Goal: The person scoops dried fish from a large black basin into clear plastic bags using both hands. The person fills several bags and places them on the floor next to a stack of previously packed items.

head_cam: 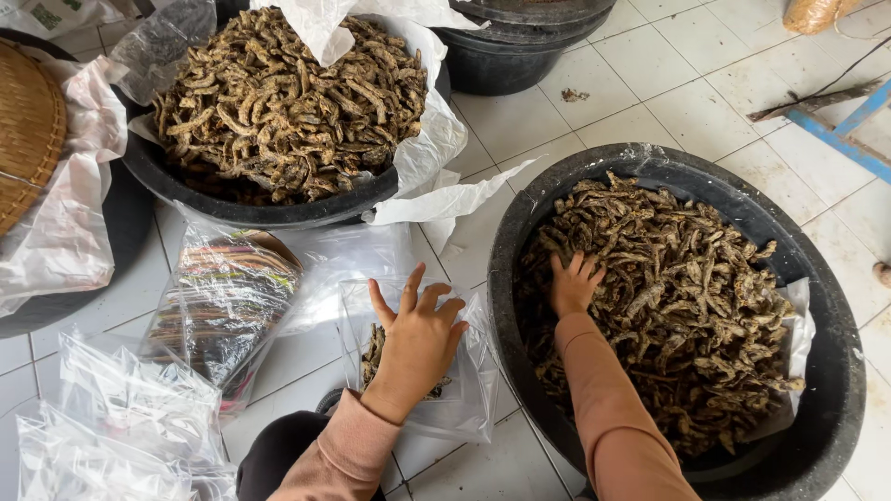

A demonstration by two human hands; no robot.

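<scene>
Dried fish (687, 288) fill the big black tub (840, 371), and that tub is my landmark for everything else. My right hand (574, 283) is inside it, at the left side of the heap, palm down on the fish with the fingers (583, 266) slightly apart and dug in among them; whether they pinch any single piece I cannot tell. My left hand (418, 339) lies just left of the tub's rim, fingers (408, 289) spread and raised, palm resting on a clear plastic bag (469, 390) that lies flat on the white tiled floor (668, 83). A few dark fish pieces (373, 353) show inside that bag, partly hidden under my hand.

Further left of the tub lies a stack of clear bags with coloured printing (223, 306), and beyond it, at the lower left, a loose pile of empty clear bags (121, 417). Up and left of the tub stands a second black tub (260, 209), lined with white plastic (432, 130) and heaped with the same dried fish. At the far left edge a woven basket (28, 130) rests on more white plastic. Above the tub, at the top of the view, sits another dark tub (520, 46), and to the upper right a blue frame (849, 130) lies on the floor.
</scene>
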